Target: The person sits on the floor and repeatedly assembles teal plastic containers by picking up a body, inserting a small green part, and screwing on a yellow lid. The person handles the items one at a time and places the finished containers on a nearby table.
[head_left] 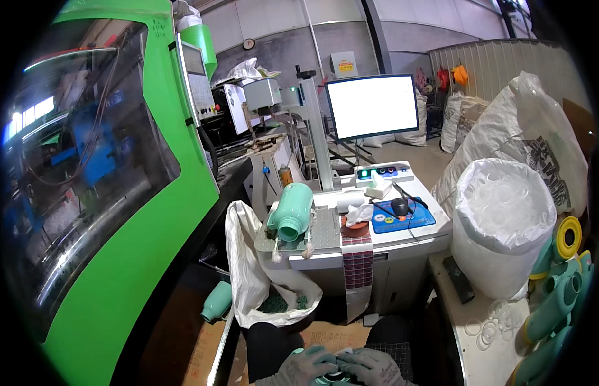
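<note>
My left hand (307, 367) and my right hand (370, 367), both in grey gloves, meet at the lower edge over my lap. Their fingers curl round a mint-green bottle body (298, 351), mostly covered by the gloves and cut off by the frame. A dark round part shows between the hands, and something small and white sticks up near the right fingers; I cannot make out what it is. A larger mint-green bottle body (292, 212) lies on the marking machine's metal plate (326, 226), its open mouth facing me.
A white sack (245, 251) with green scraps stands before the worktable. Another green bottle body (217, 301) lies left of it. At right are a bin of clear rings (502, 199), loose rings (489, 331) and several green bottle bodies (552, 309). A green machine (129, 257) fills the left; a lit monitor (373, 106) stands behind.
</note>
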Action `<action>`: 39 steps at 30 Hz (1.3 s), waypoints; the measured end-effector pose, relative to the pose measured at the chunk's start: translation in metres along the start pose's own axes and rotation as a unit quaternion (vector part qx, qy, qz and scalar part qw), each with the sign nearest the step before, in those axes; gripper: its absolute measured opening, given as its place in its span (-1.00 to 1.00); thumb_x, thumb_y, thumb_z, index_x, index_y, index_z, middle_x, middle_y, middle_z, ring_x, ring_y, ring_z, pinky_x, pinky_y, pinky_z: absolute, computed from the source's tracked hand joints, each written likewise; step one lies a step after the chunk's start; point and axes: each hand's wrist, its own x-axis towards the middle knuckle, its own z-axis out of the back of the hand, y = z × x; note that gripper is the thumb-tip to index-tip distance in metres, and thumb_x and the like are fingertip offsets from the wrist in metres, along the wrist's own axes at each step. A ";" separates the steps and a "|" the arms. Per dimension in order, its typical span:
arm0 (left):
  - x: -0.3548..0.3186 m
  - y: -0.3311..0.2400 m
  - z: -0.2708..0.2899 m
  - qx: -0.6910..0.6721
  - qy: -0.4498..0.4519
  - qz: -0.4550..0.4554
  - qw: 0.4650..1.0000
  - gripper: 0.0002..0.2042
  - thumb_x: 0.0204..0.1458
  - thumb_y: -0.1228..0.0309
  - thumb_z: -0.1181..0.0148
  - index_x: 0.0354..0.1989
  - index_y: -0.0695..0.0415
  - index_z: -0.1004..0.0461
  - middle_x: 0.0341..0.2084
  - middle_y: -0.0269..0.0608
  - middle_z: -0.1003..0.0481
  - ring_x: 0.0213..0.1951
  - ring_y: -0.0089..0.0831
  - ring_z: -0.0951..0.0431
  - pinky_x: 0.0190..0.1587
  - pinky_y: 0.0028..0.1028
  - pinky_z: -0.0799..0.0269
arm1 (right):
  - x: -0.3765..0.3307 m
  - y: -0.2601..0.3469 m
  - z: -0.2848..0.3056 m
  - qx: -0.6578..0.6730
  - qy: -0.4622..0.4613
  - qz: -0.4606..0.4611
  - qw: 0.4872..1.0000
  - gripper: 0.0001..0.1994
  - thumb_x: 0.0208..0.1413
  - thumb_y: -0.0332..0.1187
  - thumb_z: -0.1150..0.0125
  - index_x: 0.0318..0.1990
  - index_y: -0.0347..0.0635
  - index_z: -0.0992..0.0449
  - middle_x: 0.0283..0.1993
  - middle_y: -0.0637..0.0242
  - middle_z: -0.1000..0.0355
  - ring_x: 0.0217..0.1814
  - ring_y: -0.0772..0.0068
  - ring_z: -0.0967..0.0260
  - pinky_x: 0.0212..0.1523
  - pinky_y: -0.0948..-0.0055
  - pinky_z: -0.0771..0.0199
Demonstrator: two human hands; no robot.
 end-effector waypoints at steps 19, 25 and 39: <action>0.030 0.018 0.026 0.155 0.095 -0.086 0.979 -0.65 0.01 0.24 -0.20 -0.05 0.11 -0.61 -0.36 -0.25 -0.53 -0.20 -0.25 -0.53 -0.02 -0.19 -0.44 | -0.005 0.025 -0.032 0.003 0.069 -0.146 0.987 -0.50 -0.06 -0.20 -0.48 0.02 -0.26 -0.51 0.01 0.00 -0.49 -0.04 -0.06 -0.47 0.00 0.09 -0.47; 0.041 0.009 0.035 0.216 0.150 -0.053 0.963 -0.90 -0.15 0.33 -0.24 -0.46 0.03 -0.56 -0.46 -0.30 -0.45 -0.26 -0.25 -0.48 -0.10 -0.21 -0.44 | -0.003 0.033 -0.037 -0.027 0.123 -0.154 0.980 -0.66 0.02 -0.11 -0.44 -0.13 -0.05 -0.57 -0.17 0.24 -0.42 -0.17 0.22 -0.42 -0.19 0.19 -0.39; 0.091 0.026 0.023 0.105 0.379 -0.043 0.919 -0.84 -0.10 0.31 -0.33 -0.36 0.09 -0.62 -0.39 -0.21 -0.52 -0.25 -0.21 -0.63 -0.28 -0.30 -0.57 | 0.000 0.024 -0.034 -0.005 0.096 -0.161 0.982 -0.66 -0.03 -0.03 -0.50 -0.51 -0.04 -0.53 -0.40 0.31 -0.39 -0.41 0.28 -0.40 -0.40 0.26 -0.38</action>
